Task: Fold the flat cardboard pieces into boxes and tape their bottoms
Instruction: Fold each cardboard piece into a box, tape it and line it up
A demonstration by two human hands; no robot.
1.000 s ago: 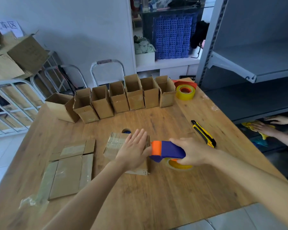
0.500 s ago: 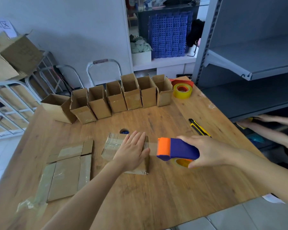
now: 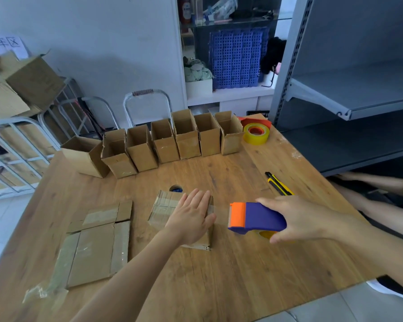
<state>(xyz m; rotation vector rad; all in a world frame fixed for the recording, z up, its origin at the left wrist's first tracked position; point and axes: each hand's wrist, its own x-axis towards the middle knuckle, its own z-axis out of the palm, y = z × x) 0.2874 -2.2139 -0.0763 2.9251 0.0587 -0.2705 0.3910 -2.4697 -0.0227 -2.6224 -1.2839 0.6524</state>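
Nearest to us on the wooden worktop (image 3: 219, 280), over on the left, there's a flattened brown cardboard piece (image 3: 96, 249) with old tape strips all over it. A crumpled scrap of clear tape (image 3: 42, 292) sits right at its near left corner.

A bit further in, around the middle, our left hand (image 3: 191, 217) is laid flat, fingers straight and close together. It's pressing down on a small brown cardboard box (image 3: 165, 205) that lies on the worktop. Just right of it, our right hand (image 3: 298, 219) is wrapped around a blue and orange tape dispenser (image 3: 256, 217), with the orange end pointing at the box. A strip of clear tape (image 3: 221, 212) runs from that orange end across to the box, right by our left fingertips.

Past the dispenser on the right lies a yellow and black utility knife (image 3: 278, 183). Just behind the box there's a round hole (image 3: 176, 188) in the worktop with something blue in it.

Along the far edge stands a row of open-topped brown cardboard boxes (image 3: 163, 142), side by side, with a yellow roll of tape (image 3: 256, 133) at the right end. To the right there's grey metal shelving (image 3: 358, 101), and somebody else's bare arms (image 3: 379, 202) reach in low beside it. Way at the back sits a blue perforated plastic panel (image 3: 235, 59).
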